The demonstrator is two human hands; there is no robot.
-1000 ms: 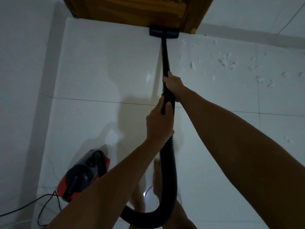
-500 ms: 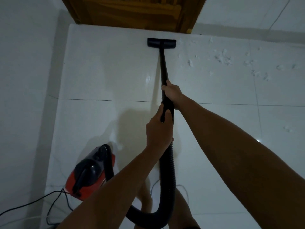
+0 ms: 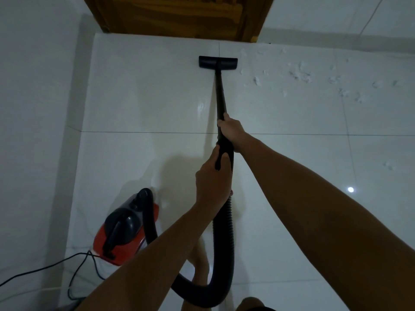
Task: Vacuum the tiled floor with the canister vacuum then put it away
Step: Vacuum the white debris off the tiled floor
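A black vacuum wand (image 3: pixel 220 93) runs from my hands to a flat black floor nozzle (image 3: pixel 217 63) that rests on the white tiled floor (image 3: pixel 143 104) a short way from the door. My right hand (image 3: pixel 230 131) grips the wand higher up. My left hand (image 3: pixel 212 182) holds the handle where the ribbed black hose (image 3: pixel 223 239) begins. The hose loops down and back to the red and black canister (image 3: pixel 124 232) on the floor at the lower left. White scraps of debris (image 3: pixel 301 74) lie scattered to the right of the nozzle.
A wooden door (image 3: pixel 179 14) closes the far end of the floor. A white wall (image 3: pixel 33 108) runs along the left. A black power cord (image 3: pixel 45 269) trails from the canister to the lower left. My bare legs (image 3: pixel 201 259) stand beside the hose loop.
The nozzle has been drawn back from the door's threshold toward me. Both hands kept their grip and moved back with the wand. The canister now appears nearer the middle.
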